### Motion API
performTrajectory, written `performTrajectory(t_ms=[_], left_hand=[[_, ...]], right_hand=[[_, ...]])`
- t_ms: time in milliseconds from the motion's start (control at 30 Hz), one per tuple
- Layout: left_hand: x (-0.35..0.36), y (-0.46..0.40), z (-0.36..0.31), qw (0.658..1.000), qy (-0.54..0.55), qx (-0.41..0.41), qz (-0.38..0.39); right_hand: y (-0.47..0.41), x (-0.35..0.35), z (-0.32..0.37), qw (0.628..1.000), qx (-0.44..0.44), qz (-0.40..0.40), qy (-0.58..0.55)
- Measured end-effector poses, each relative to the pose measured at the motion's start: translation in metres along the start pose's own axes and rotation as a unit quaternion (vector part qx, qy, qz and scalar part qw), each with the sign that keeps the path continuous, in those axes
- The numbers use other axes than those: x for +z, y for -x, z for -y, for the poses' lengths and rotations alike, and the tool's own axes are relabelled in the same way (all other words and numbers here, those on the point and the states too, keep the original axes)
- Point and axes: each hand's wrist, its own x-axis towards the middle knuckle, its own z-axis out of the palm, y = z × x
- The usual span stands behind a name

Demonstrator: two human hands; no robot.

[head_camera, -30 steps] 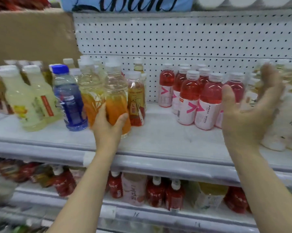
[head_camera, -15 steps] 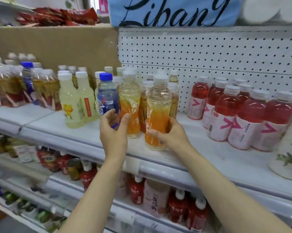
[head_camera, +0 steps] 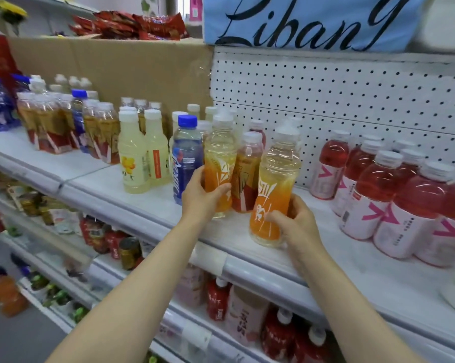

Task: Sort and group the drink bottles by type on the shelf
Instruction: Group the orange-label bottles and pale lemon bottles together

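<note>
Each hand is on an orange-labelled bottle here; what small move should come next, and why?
Probably slide the right hand's orange bottle left beside the left hand's matching bottle: a red-labelled bottle behind shows between them.

A: Bottle (head_camera: 274, 195) material?
B: Clear glossy plastic; smooth printed orange label film.
A: Shelf (head_camera: 247, 263) surface?
B: Matt white, marble-patterned lining. Backing is a perforated white panel (head_camera: 339, 100); beside it, matt brown cardboard (head_camera: 111, 69).
</note>
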Motion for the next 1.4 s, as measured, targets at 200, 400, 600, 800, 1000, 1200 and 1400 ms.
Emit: performTrajectory(t_ms=[200,400,600,800,1000,1200,1400], left_hand=[[-0.039,0.000,-0.006,0.989,0.139,-0.025,0.055],[-0.141,-0.016,-0.011,0.966,0.246,-0.020,0.079],[-0.288,-0.044,0.021,0.964,0.258,-0.042,0.055],[-0.416,-0.068,0.063,0.969,0.244,-0.047,0.007],[-0.504,-0.122,0.107,0.969,0.238,-0.048,-0.050],[-0.571,-0.212,0.160,0.966,0.238,-0.050,-0.084],[-0.641,-0.331,0.184,0.970,0.213,-0.062,-0.104]], right_hand=[[0.003,0.016,0.006,0.998,-0.032,0.030,-0.053],[0.010,0.112,0.025,0.976,-0.055,0.088,-0.189],[0.016,0.267,0.028,0.957,-0.011,0.144,-0.251],[0.016,0.418,0.007,0.907,0.076,0.192,-0.367],[-0.026,0.531,-0.003,0.921,0.062,0.184,-0.337],[-0.096,0.644,-0.018,0.914,0.044,0.213,-0.342],[-0.170,0.758,-0.019,0.924,0.048,0.202,-0.321]])
